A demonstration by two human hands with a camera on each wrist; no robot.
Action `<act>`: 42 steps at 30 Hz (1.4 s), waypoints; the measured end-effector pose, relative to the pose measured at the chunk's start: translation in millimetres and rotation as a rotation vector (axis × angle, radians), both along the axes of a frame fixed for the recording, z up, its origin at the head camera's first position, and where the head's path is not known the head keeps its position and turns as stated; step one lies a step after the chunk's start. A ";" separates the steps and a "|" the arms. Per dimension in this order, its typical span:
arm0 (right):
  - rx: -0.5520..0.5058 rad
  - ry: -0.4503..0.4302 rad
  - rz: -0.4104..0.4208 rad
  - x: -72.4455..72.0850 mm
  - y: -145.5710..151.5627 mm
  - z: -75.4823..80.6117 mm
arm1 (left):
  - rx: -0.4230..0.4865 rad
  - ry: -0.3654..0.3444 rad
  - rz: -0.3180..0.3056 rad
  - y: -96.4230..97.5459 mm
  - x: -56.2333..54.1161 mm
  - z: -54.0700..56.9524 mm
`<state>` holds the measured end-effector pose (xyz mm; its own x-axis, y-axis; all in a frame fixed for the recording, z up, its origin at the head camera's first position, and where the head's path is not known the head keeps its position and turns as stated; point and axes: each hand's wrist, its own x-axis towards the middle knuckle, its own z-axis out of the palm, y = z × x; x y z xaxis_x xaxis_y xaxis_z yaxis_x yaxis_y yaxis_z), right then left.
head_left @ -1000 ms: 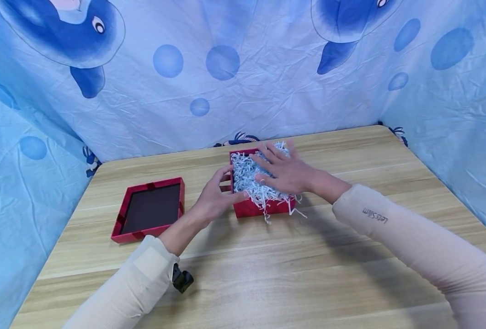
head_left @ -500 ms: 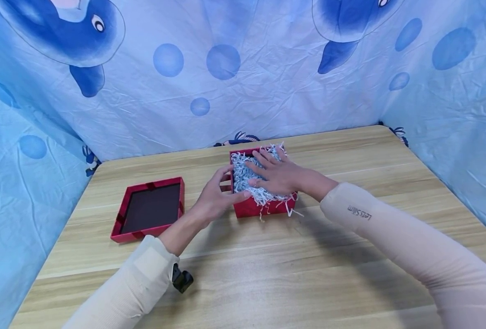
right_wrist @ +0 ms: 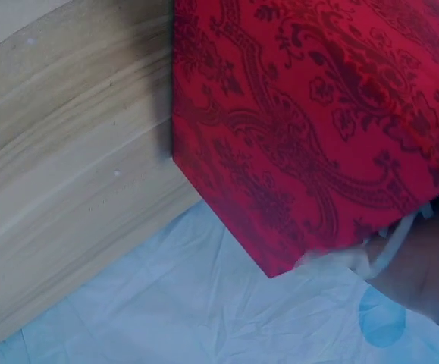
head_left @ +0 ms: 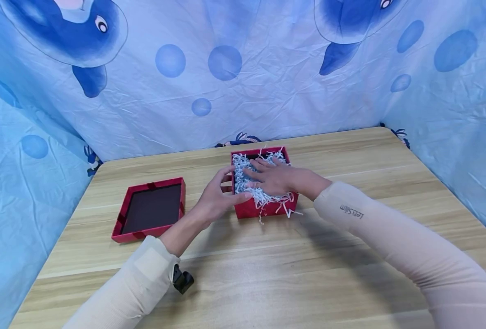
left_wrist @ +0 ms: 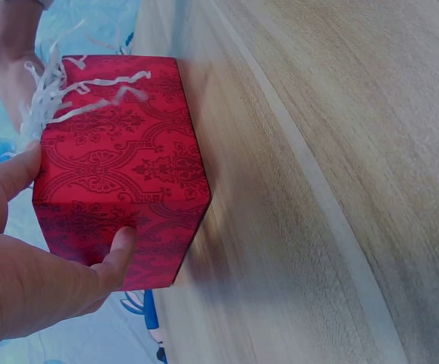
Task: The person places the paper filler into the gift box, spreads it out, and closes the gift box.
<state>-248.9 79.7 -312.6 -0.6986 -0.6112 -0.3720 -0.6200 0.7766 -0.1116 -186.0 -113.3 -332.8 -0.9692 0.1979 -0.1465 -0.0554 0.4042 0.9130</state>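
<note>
A red patterned gift box (head_left: 254, 209) stands on the table, filled with pale shredded paper (head_left: 240, 170). Strands hang over its front wall. My left hand (head_left: 216, 197) holds the box by its left side; in the left wrist view its thumb is at the top edge and a finger (left_wrist: 120, 250) lies against the patterned side. Flat on the shredded paper, my right hand (head_left: 273, 178) presses with fingers spread. In the right wrist view, only a dark part of that hand (right_wrist: 424, 265) shows beyond the box wall (right_wrist: 310, 136); its fingertips are hidden there.
To the left lies the red box lid (head_left: 152, 208), its dark inside facing up. A light wood table (head_left: 243, 278) carries everything. Behind and at both sides hangs a blue cloth (head_left: 267, 100) with dolphin-like prints. A black clip (head_left: 182, 279) sits at my left wrist.
My right hand has moved slightly left and down into the shredded paper, which sits lower; the box's back rim now shows. My left hand stays on the box.
</note>
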 end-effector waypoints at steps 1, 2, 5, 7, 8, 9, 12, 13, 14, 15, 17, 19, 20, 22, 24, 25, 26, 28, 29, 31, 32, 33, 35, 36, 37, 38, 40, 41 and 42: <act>0.001 -0.007 -0.002 0.0 -0.7 -0.1 | 0.002 -0.001 0.000 0.2 0.1 -0.1; 0.001 -0.015 -0.004 0.0 -1.4 -0.2 | 0.003 -0.001 -0.001 0.3 0.2 -0.1; -0.003 -0.020 -0.013 -0.6 -2.4 -0.7 | 0.004 0.002 -0.003 0.6 0.7 0.0; -0.008 -0.008 -0.011 -1.1 -2.3 -1.0 | 0.002 0.005 -0.001 0.6 1.0 0.3; -0.013 -0.001 -0.011 -1.4 -2.3 -1.1 | 0.000 0.006 0.000 0.6 1.2 0.5; -0.020 0.007 -0.010 -1.7 -2.0 -1.2 | 0.001 0.007 -0.001 0.5 1.4 0.6; -0.047 0.031 -0.009 -2.2 -0.7 -1.7 | 0.000 0.004 0.005 0.6 1.5 0.9; -0.059 0.039 -0.009 -2.3 -0.1 -1.7 | -0.002 0.002 0.006 0.7 1.4 1.1; -0.075 0.046 -0.010 -2.2 0.9 -1.6 | -0.005 0.000 0.007 0.7 1.2 1.1; -0.090 0.053 -0.010 -2.1 1.9 -1.3 | -0.009 -0.001 0.008 0.6 1.0 1.0; -0.111 0.070 -0.008 -1.6 4.1 -0.1 | -0.014 -0.005 0.015 0.3 0.5 1.0; -0.132 0.090 -0.002 -0.5 6.6 2.3 | -0.013 -0.003 0.014 -0.3 0.0 0.5; -0.144 0.097 -0.001 0.5 8.3 3.9 | -0.012 -0.002 0.012 -0.5 -0.2 0.3; -0.169 0.115 0.007 2.3 12.1 7.1 | -0.008 0.000 0.011 -0.5 -0.7 -0.1; -0.198 0.123 0.006 4.9 16.6 11.1 | -0.011 0.000 0.010 -0.3 -1.2 -0.3; -0.211 0.124 0.005 6.1 19.2 13.0 | -0.013 0.001 0.010 -0.1 -1.3 -0.3; -0.229 0.117 -0.001 7.4 21.8 14.9 | -0.016 0.001 0.009 0.1 -1.3 -0.2; -0.254 0.104 -0.009 9.2 26.6 18.1 | -0.020 0.002 0.009 0.5 -1.4 0.2; -0.263 0.099 -0.010 10.2 28.6 19.6 | -0.020 0.002 0.009 0.5 -1.4 0.5; -0.280 0.090 -0.004 11.3 31.9 20.9 | -0.016 0.002 0.009 0.7 -1.3 1.1; -0.286 0.086 0.001 11.4 33.0 20.7 | -0.015 0.001 0.010 0.7 -1.3 1.3; -0.289 0.081 0.005 12.1 33.8 20.6 | -0.014 0.000 0.009 0.8 -1.4 1.4; -0.287 0.075 0.012 14.1 34.3 19.2 | -0.013 -0.003 0.009 1.0 -1.4 1.6; -0.283 0.072 0.015 15.3 34.2 17.9 | -0.013 -0.004 0.008 1.2 -1.4 1.7; -0.278 0.070 0.018 16.5 33.7 16.5 | -0.014 -0.006 0.008 1.3 -1.3 1.8; -0.270 0.069 0.022 17.7 32.9 15.4 | -0.014 -0.008 0.008 1.3 -1.2 1.9; -0.256 0.079 0.030 20.0 30.8 13.2 | -0.012 -0.010 0.010 1.3 -1.0 2.1; -0.251 0.083 0.032 20.5 29.7 12.0 | -0.009 -0.010 0.010 1.3 -1.0 2.3; -0.244 0.088 0.033 20.7 28.6 11.0 | -0.009 -0.010 0.011 1.1 -0.9 2.4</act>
